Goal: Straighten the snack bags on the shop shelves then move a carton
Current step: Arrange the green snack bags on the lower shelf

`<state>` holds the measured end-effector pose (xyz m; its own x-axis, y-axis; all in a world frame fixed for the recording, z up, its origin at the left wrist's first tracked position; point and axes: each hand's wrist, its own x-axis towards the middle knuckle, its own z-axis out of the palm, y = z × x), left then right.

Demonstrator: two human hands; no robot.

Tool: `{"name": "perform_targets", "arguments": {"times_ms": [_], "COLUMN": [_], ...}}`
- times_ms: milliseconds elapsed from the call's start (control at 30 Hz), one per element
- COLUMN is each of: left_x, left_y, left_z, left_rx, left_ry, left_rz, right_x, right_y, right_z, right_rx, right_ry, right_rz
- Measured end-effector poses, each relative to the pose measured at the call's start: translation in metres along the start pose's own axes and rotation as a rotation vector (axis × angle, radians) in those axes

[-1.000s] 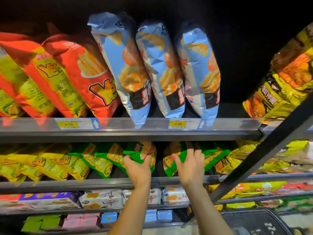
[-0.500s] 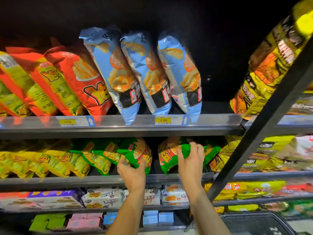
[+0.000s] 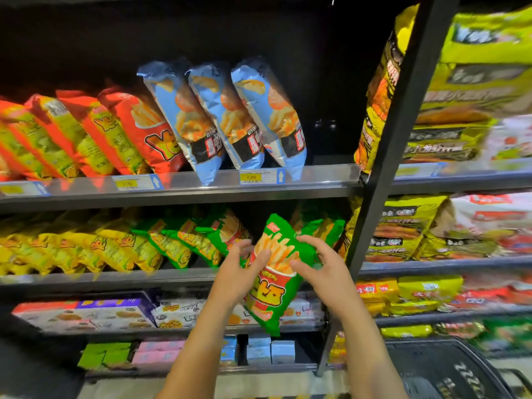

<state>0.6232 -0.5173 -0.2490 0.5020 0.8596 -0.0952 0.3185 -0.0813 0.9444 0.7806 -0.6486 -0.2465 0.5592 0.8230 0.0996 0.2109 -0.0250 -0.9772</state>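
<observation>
A green snack bag (image 3: 280, 279) with a picture of fries hangs in front of the second shelf (image 3: 115, 279), pulled out past its edge. My left hand (image 3: 239, 272) holds its left side and my right hand (image 3: 322, 269) grips its right side, thumb across the front. More green bags (image 3: 201, 240) lean in a row on that shelf to the left, with others behind the held bag. Above them stand three blue bags (image 3: 227, 122) and red bags (image 3: 138, 131), all leaning left.
A black upright post (image 3: 388, 156) divides this bay from the right bay of yellow and white packs (image 3: 449, 116). Yellow bags (image 3: 72, 249) fill the second shelf's left. Boxed biscuits (image 3: 95, 315) and small cartons (image 3: 259, 351) sit lower. A black basket (image 3: 449, 370) is at bottom right.
Both hands were on separate green bags on the second shelf; now they hold a single green bag drawn out in front of it. The view has swung right.
</observation>
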Motion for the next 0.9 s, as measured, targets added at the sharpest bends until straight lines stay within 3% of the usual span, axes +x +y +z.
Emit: {"name": "perform_targets", "arguments": {"times_ms": [100,200,500,700,900], "left_x": [-0.032,-0.06,-0.104,-0.122,-0.121], "left_y": [0.015,0.019,0.03,0.042,0.06], "left_z": [-0.006,-0.006,0.011,0.029,0.005], "left_rx": [-0.035,-0.12,-0.26,-0.119,-0.236], "left_ry": [-0.202,-0.292,-0.129,-0.013,-0.341], "left_rz": [-0.026,-0.064,-0.055,-0.066,-0.169], "right_x": [-0.026,-0.046,-0.091,-0.102,-0.112], "right_y": [-0.008,-0.013,-0.027,-0.028,-0.023], "right_z": [-0.017,-0.025,-0.003,0.018,-0.004], "right_rx": [0.104,0.239,0.365,0.176,0.459], "right_ry": [-0.111,-0.176,-0.052,0.141,0.168], "right_rz": [0.007,0.02,0.139,0.194,0.333]}}
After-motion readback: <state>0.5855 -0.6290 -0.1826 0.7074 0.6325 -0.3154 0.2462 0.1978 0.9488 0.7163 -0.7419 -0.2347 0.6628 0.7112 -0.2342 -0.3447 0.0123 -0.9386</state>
